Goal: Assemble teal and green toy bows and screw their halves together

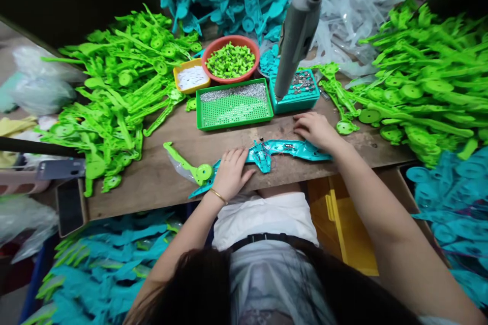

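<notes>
While the left hand (231, 171) lay across the teal shell (263, 157) at the near middle of the wooden table (141, 188), partly open, its grip hidden, the right hand (314, 129) rested loosely curled by the shell's right half, seemingly holding nothing. The shell looked light, stiff and slippery, its inner fittings (288, 146) fragile; its outer edges seemed the safest hold. Farther back, a green tray (235, 124) stood between lime-green heaps (122, 81).
</notes>
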`<action>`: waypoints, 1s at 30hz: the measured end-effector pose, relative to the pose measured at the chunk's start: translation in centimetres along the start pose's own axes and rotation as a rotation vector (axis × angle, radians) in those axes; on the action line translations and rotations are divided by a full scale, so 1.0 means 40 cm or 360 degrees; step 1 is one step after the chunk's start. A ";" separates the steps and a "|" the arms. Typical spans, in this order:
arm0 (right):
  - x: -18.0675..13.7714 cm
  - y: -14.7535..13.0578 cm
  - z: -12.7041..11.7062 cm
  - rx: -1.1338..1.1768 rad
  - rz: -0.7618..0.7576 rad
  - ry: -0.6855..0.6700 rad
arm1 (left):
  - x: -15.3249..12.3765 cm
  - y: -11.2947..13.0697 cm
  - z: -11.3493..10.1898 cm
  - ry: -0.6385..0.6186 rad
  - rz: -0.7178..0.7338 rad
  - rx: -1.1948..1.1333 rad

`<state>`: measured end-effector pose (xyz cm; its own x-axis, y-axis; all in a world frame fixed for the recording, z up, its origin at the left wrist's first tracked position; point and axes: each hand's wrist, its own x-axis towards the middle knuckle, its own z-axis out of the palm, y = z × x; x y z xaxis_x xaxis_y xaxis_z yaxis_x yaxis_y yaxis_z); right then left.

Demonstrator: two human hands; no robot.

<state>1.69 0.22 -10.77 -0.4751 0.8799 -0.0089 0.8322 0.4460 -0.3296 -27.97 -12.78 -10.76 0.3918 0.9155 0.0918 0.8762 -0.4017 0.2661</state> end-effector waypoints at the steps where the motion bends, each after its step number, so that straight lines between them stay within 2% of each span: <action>1: 0.002 0.000 -0.002 0.0033 -0.0016 -0.0006 | -0.002 -0.003 0.001 -0.0016 0.0009 -0.0008; 3: -0.003 0.003 -0.025 0.0141 -0.0003 0.0053 | -0.011 -0.011 0.001 -0.0030 0.0035 -0.0031; 5: -0.019 0.004 -0.074 0.0366 0.0108 0.0188 | -0.022 -0.019 0.000 -0.0021 0.0062 -0.0064; 8: -0.054 0.001 -0.179 0.0828 0.0406 0.0407 | -0.036 -0.029 -0.003 -0.0006 0.0092 -0.0128; 11: -0.093 0.007 -0.281 0.0953 0.0593 0.0576 | -0.048 -0.038 -0.005 0.0010 0.0109 -0.0199; 13: -0.115 0.029 -0.327 0.0893 0.0709 0.0552 | -0.053 -0.043 -0.006 0.0018 0.0118 -0.0256; 15: -0.131 0.067 -0.349 0.0791 0.0865 0.0385 | -0.056 -0.046 -0.007 0.0029 0.0121 -0.0317; 18: -0.150 0.132 -0.348 0.0712 0.1138 0.0258 | -0.058 -0.049 -0.009 0.0054 0.0129 -0.0380; 21: -0.170 0.163 -0.331 0.0955 0.1342 0.0248 | -0.056 -0.047 -0.010 0.0060 0.0165 -0.0351; 23: -0.188 0.153 -0.322 0.1233 0.1318 0.0237 | -0.053 -0.045 -0.011 0.0051 0.0170 -0.0314; 27: -0.223 0.108 -0.318 0.1568 0.1002 0.0472 | -0.048 -0.042 -0.013 0.0010 0.0119 -0.0307; 28: -0.229 0.104 -0.320 0.1589 0.0919 0.0524 | -0.048 -0.042 -0.014 0.0000 0.0109 -0.0306; 30: -0.239 0.108 -0.325 0.1363 0.0730 0.0633 | -0.047 -0.042 -0.015 -0.0016 0.0102 -0.0304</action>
<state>13.56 -4.14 0.16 0.0921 0.9948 -0.0426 0.3544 -0.0727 -0.9323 -30.34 -13.79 -10.80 0.4486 0.8875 0.1049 0.7808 -0.4464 0.4371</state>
